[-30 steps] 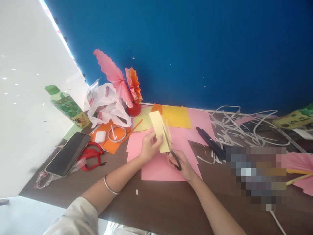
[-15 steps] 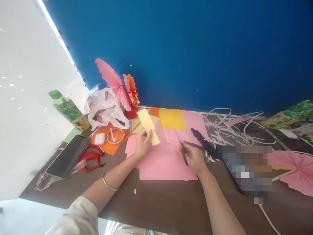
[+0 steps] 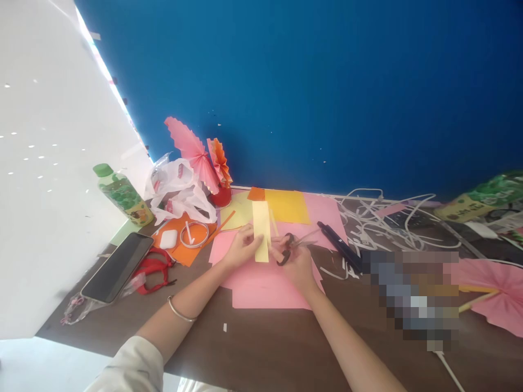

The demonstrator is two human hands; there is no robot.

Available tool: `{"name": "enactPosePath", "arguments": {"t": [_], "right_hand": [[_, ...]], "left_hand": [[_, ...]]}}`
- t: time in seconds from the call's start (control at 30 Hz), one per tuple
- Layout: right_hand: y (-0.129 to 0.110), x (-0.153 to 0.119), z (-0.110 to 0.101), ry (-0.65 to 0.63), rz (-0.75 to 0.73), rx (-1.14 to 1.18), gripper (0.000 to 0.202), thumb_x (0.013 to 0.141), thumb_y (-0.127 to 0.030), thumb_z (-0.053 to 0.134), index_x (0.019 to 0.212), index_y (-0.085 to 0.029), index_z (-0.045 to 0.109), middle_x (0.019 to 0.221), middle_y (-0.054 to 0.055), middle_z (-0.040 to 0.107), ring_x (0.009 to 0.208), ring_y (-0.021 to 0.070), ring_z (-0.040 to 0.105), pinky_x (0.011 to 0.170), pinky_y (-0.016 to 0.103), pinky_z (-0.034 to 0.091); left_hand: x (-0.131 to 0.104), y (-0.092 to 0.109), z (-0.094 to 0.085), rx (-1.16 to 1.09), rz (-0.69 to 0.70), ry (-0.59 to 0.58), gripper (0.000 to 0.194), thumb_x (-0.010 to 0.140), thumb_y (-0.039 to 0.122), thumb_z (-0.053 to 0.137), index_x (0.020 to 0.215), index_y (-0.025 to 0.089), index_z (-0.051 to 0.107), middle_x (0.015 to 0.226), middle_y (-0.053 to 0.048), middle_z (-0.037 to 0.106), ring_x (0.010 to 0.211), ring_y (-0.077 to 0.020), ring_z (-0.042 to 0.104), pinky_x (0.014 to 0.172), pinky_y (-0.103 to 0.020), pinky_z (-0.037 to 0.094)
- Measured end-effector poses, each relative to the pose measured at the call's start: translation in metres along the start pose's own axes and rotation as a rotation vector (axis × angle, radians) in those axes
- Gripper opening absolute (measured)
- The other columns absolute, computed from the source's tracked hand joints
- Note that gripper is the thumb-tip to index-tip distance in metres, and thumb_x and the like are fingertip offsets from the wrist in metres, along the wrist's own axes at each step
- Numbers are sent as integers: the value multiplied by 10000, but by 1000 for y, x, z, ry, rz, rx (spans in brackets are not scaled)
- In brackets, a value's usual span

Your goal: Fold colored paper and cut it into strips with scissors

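A pale yellow paper strip (image 3: pixel 261 228) stands nearly upright in my left hand (image 3: pixel 245 246), pinched between thumb and fingers. My right hand (image 3: pixel 297 263) is closed on a pair of dark-handled scissors (image 3: pixel 289 247), whose blades point away to the upper right. The fingertips of that hand reach close to the strip's right edge; whether they touch it I cannot tell. Both hands are above pink paper sheets (image 3: pixel 265 291) lying on the brown table. A thinner pale strip (image 3: pixel 273 220) shows just behind the held one.
Yellow paper (image 3: pixel 286 206) lies at the back. To the left are a phone (image 3: pixel 117 267), a green bottle (image 3: pixel 122 196), a plastic bag (image 3: pixel 180 188) and an earbud case (image 3: pixel 168 239). White cables (image 3: pixel 379 223) and a black tube-like object (image 3: pixel 339 246) lie to the right.
My right hand has moved left toward the paper strip, and the scissors have turned so their blades point to the upper right. The strip in my left hand has become more upright.
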State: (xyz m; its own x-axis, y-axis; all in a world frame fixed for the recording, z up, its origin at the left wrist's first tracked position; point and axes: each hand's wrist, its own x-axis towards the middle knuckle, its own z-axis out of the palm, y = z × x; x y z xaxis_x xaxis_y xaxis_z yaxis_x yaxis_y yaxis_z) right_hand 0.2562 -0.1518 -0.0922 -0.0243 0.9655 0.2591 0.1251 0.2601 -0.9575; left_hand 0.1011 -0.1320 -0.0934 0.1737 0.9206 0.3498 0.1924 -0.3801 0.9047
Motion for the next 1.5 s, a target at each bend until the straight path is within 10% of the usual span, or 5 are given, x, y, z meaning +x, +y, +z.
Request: {"name": "enactPosePath", "arguments": {"t": [0.6,0.9,1.5], "right_hand": [[4,-1,-3,83,-15,-19,207,692,-340,653,737,-206,502,761,31,595,743,186,563,721,344,445],[-27,-13,-15,-580,210,46,485,820,-542,412,481,-199,460,396,22,518,456,137,432,482,273,304],[-17,-15,-14,-661,393,148,429,853,-498,408,585,-174,489,383,-12,505,402,103,417,446,242,244]], "left_hand": [[-5,0,8,-17,-150,192,325,839,399,454,634,157,524,589,16,480,551,-98,436,514,-216,327],[-7,2,10,-166,-187,360,255,817,442,487,797,190,453,525,53,495,454,-81,445,454,-189,330],[-9,17,22,-293,-320,406,308,796,474,510,766,205,363,422,103,428,358,-63,403,381,-161,295]]}}
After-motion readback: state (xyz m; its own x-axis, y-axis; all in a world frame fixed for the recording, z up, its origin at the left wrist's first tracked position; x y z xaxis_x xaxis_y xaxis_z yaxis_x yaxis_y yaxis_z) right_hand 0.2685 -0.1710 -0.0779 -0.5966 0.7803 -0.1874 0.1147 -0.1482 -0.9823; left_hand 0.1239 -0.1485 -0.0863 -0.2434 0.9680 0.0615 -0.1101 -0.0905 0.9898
